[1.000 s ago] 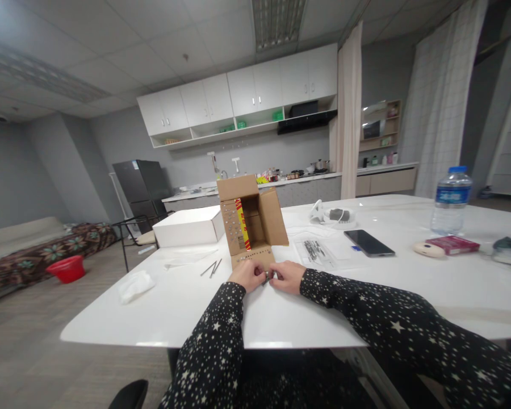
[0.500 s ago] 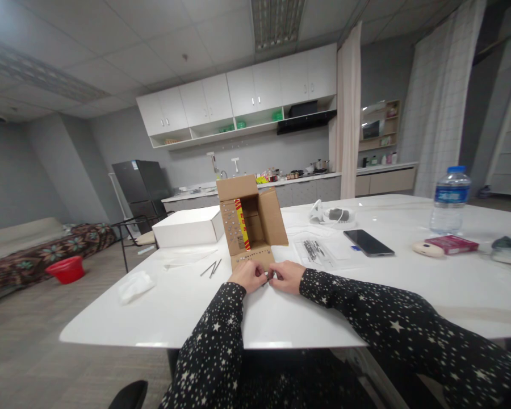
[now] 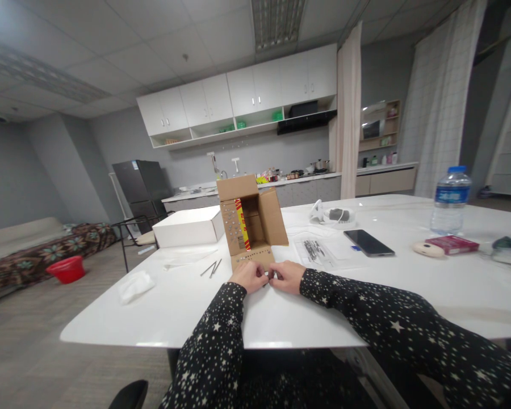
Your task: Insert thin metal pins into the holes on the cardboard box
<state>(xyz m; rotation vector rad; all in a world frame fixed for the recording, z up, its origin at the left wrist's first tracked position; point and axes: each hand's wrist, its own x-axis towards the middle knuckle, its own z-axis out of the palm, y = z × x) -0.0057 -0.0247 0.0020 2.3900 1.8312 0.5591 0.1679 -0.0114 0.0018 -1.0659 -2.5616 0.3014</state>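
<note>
Both hands meet on the white tabletop [image 3: 187, 307], just in front of an open brown cardboard box [image 3: 252, 224] lying on its side with its flaps spread. The left hand [image 3: 249, 276] and the right hand [image 3: 287, 276] are curled with fingertips drawn together around a small metallic piece [image 3: 267, 276] pinched between them (too small to tell what it is). The piece sits right at the box's lower flap, which is dotted with a row of small holes or studs. Two thin metal rods [image 3: 211, 268] lie to the left of the box, near a crumpled white tissue [image 3: 135, 285]. A flat white box [image 3: 189, 226] stands behind them. To the right lie a clear plastic bag [image 3: 319, 252], a black smartphone [image 3: 368, 242] and, farther off, a clear water bottle [image 3: 450, 200].
</note>
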